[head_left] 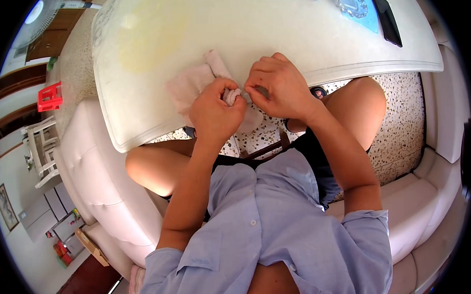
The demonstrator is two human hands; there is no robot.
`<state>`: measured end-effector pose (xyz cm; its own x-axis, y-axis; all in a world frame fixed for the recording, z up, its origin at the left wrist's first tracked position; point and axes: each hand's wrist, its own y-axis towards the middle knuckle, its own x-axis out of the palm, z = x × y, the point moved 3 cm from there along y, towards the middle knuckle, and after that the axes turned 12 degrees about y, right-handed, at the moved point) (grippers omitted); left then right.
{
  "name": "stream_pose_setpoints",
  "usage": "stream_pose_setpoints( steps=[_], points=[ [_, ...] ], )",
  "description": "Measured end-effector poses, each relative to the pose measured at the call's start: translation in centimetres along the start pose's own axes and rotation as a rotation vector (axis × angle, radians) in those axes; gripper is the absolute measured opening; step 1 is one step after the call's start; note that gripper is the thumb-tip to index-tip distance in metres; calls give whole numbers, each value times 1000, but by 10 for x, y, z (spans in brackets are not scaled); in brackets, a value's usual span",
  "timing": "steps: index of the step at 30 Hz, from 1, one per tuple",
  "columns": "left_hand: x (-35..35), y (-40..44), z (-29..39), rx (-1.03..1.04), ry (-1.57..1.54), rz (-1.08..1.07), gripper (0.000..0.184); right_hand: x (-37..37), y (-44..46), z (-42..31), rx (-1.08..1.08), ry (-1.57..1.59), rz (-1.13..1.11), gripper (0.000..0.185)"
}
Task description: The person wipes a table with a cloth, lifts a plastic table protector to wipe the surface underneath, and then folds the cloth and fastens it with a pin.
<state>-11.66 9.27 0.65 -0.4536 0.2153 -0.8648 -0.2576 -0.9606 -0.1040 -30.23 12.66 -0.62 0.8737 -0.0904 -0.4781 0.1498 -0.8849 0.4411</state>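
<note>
My left hand point(217, 111) is closed around a bunched, twisted end of a pale pink cloth point(188, 86), which pokes out between thumb and forefinger. The rest of the cloth spreads over the near edge of the table, with one folded strip pointing away from me. Part of it hangs below the edge. Just right of the bunched end is my right hand point(280, 87), its fingers curled and the thumb bent in toward the forefinger. Whatever might be between those fingertips is too small to make out.
The white table point(209, 21) has a yellowish stain on its left. At its far right are a glass ashtray point(354, 6), a blue sheet point(371, 19) and a dark tablet-like object point(387, 21). Sofas flank me; a fan point(40, 10) and red stool point(50, 96) stand left.
</note>
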Motion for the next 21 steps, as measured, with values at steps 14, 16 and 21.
stream_pose_setpoints(
  steps=[14,16,21],
  points=[
    [6,4,-9,-55,1,95,19,-2,-3,-1,-78,8,7,9],
    [4,11,-18,-115,32,153,17,-3,-4,-1,-67,12,-11,8],
    [-19,22,-49,-149,-538,31,16,-5,-5,-3,-77,9,-14,7]
  ],
)
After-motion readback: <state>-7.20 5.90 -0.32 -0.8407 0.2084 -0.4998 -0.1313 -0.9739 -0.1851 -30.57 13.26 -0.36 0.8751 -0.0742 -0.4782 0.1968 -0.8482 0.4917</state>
